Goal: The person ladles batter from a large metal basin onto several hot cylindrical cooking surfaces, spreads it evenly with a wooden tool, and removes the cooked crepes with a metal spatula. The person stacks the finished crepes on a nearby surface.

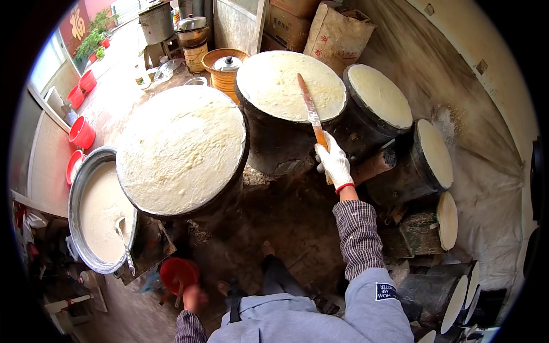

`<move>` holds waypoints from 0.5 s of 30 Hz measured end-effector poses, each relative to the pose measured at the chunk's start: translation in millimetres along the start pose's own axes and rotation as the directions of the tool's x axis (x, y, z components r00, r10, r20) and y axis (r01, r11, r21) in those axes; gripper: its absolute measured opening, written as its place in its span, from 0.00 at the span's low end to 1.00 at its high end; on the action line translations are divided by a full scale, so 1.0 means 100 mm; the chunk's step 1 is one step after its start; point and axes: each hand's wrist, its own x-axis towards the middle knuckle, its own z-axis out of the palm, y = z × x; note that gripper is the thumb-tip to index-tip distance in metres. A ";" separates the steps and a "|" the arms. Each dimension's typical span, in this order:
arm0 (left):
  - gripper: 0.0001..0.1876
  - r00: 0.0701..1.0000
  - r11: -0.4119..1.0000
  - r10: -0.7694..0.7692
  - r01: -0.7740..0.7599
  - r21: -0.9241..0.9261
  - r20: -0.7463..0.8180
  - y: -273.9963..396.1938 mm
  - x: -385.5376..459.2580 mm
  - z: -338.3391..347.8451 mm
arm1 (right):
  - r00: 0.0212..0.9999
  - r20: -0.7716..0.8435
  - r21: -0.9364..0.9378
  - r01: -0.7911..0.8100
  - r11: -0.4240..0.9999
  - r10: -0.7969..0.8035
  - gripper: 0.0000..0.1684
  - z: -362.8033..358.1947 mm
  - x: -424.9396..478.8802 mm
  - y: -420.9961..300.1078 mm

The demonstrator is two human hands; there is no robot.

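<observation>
My right hand (335, 160), in a white knit glove with a red cuff, grips the handle of a long wooden spatula (307, 97). The blade reaches across a round sheet of pale batter (268, 81) on the griddle of a dark drum-shaped stove (274, 145). My bare left hand (195, 298) is low in the view and blurred. It is right beside a red bucket (178, 272) with stick-like handles in it; whether it grips one is unclear. Nearer on the left, a larger batter sheet (182, 148) covers another griddle.
A metal basin (75, 214) of batter (103, 201) with a ladle (122, 240) stands at left. More batter-topped drum stoves (379, 96) curve along the right wall. Red buckets (81, 132) line the left side. A lidded pot (227, 63) and a sack (336, 36) are behind.
</observation>
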 end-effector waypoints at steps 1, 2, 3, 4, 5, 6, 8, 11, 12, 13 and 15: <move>0.11 1.000 1.000 -0.010 0.010 -0.013 0.030 -0.06 0.04 -0.06 | 0.997 -0.047 -0.173 -0.066 0.983 0.059 0.33 -0.04 0.01 -0.08; 0.11 0.998 0.999 -0.019 0.021 -0.026 0.060 -0.14 0.08 -0.13 | 0.994 -0.105 -0.327 -0.063 0.943 0.029 0.33 -0.04 0.15 0.00; 0.11 0.996 0.999 -0.036 0.038 -0.024 0.077 -0.22 0.08 -0.19 | 0.986 -0.147 -0.521 -0.006 0.853 -0.082 0.34 -0.04 0.22 0.10; 0.11 0.995 0.999 -0.037 0.040 -0.029 0.094 -0.30 0.11 -0.24 | 0.984 -0.125 -0.648 0.014 0.761 -0.124 0.35 -0.03 0.17 -0.02; 0.11 0.993 0.998 -0.039 0.043 -0.034 0.112 -0.43 0.16 -0.33 | 0.982 -0.097 -0.759 0.032 0.650 -0.162 0.35 0.00 0.11 -0.15; 0.12 0.993 0.991 -0.064 0.075 -0.112 0.096 -0.93 0.48 -0.80 | 0.986 -0.063 -0.796 0.044 0.603 -0.156 0.36 0.04 0.08 -0.22; 0.12 0.990 0.986 -0.019 0.041 -0.159 0.140 -1.06 0.57 -0.83 | 0.993 -0.040 -0.834 0.027 0.550 -0.110 0.38 0.12 0.04 -0.19; 0.13 0.974 0.981 0.085 -0.045 -0.189 0.210 -1.11 0.60 -0.85 | 0.994 0.001 -0.847 0.057 0.529 -0.106 0.39 0.18 -0.16 -0.26; 0.13 0.960 0.978 0.128 -0.080 -0.193 0.250 -1.08 0.67 -0.80 | 0.994 0.002 -0.849 0.060 0.525 -0.110 0.39 0.15 -0.24 -0.20; 0.12 0.965 0.980 0.131 -0.091 -0.174 0.229 -1.07 0.69 -0.78 | 0.994 -0.014 -0.857 0.043 0.514 -0.106 0.40 0.17 -0.34 -0.15; 0.12 0.972 0.985 0.133 -0.107 -0.139 0.194 -1.05 0.78 -0.74 | 0.996 -0.016 -0.865 0.033 0.501 -0.093 0.38 0.16 -0.60 -0.03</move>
